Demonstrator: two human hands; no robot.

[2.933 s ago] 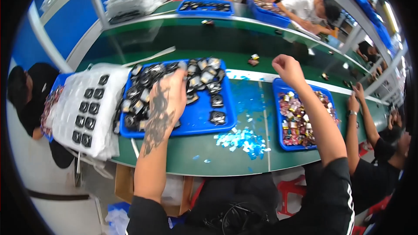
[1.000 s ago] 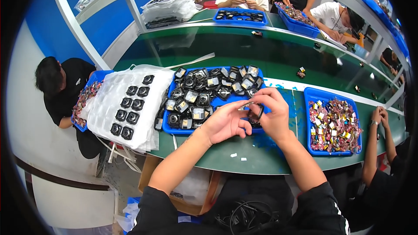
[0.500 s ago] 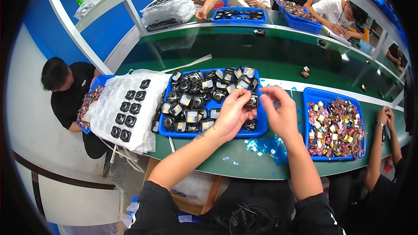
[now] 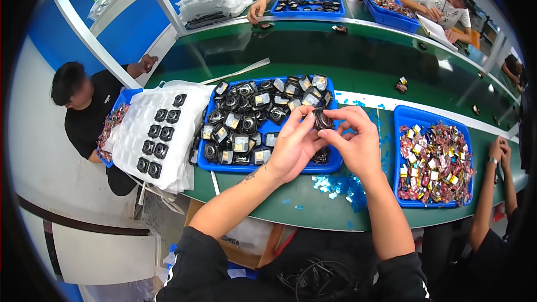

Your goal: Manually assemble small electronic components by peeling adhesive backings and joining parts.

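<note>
Black lens module [image 4: 322, 118] pinched between both hands' fingertips, raised above right part of blue tray [image 4: 251, 169] full of similar black modules [image 4: 246, 124]. Left grip [image 4: 293, 152] grasps it from the left, thumb and index at its left edge; right grip [image 4: 359, 141] grasps it from the right, index at upper edge, thumb at lower right. Module sits at the tips, not down in either palm.

Left forearm [image 4: 238, 198] slants up and right from lower edge, palm partly turned to view, other fingers curled below module. Right forearm [image 4: 390, 212] leans up and left, back of hand outward, wrist bent in toward left hand. Hands close together, elbows apart, black sleeves [image 4: 201, 257].

Around: blue film scraps [image 4: 355, 194] on green desk [image 4: 299, 220], nearer the body than the hands. Second blue tray [image 4: 414, 115] right of right hand, heaped with small reddish parts [image 4: 433, 168]. Far left, translucent blister tray [image 4: 126, 142] with two columns of black modules, beside the first tray.
</note>
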